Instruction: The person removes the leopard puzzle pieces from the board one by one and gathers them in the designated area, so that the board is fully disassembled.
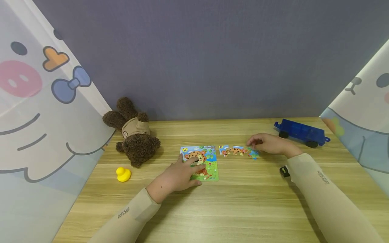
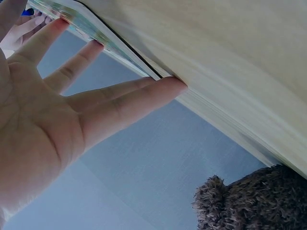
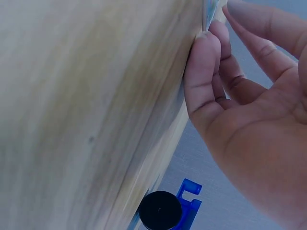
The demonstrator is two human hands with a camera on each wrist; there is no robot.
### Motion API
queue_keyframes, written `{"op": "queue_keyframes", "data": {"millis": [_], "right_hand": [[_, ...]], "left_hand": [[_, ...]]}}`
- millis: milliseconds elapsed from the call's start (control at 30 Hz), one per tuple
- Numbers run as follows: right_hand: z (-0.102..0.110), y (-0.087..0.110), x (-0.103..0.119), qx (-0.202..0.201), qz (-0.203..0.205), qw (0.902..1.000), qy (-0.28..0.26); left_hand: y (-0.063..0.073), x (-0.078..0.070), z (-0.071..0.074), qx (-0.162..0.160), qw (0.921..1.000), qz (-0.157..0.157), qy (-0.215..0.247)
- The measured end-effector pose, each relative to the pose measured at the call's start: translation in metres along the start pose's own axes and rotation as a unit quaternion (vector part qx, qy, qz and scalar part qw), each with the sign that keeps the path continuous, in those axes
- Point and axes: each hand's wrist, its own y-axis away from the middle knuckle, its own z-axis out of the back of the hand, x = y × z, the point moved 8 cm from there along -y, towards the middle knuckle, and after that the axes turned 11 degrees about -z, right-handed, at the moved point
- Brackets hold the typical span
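Observation:
A rectangular picture puzzle board (image 1: pixel 214 172) with a spotted leopard cub on green grass lies on the wooden table. My left hand (image 1: pixel 180 172) rests on it, fingers spread and fairly straight; in the left wrist view the fingertips (image 2: pixel 99 44) touch its face and edge. Just right of the board lie a small puzzle piece (image 1: pixel 223 147), a middle leopard piece (image 1: pixel 238 151) and a green-blue piece (image 1: pixel 254 155). Above that last piece is my right hand (image 1: pixel 267 143), loosely bent, some fingertips touching down beside it. In the right wrist view my fingers hide most of the pieces.
A brown plush toy (image 1: pixel 136 135) lies at the back left, with a yellow rubber duck (image 1: pixel 123 174) in front. At the back right stands a blue toy wagon (image 1: pixel 301 131). A small black object (image 1: pixel 284 171) sits beside my right sleeve. A grey panel (image 1: pixel 206 60) closes the back.

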Motion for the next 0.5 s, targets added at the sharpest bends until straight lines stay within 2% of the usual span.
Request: {"op": "queue_keyframes", "data": {"millis": [267, 500], "right_hand": [[0.002, -0.001, 0.002, -0.014, 0.007, 0.9999, 0.001], [0.009, 0.001, 0.022, -0.054, 0.030, 0.9978, 0.022]], "left_hand": [[0.001, -0.001, 0.001, 0.001, 1.0000, 0.005, 0.005], [-0.003, -0.001, 0.005, 0.010, 0.9997, -0.009, 0.019]]}}
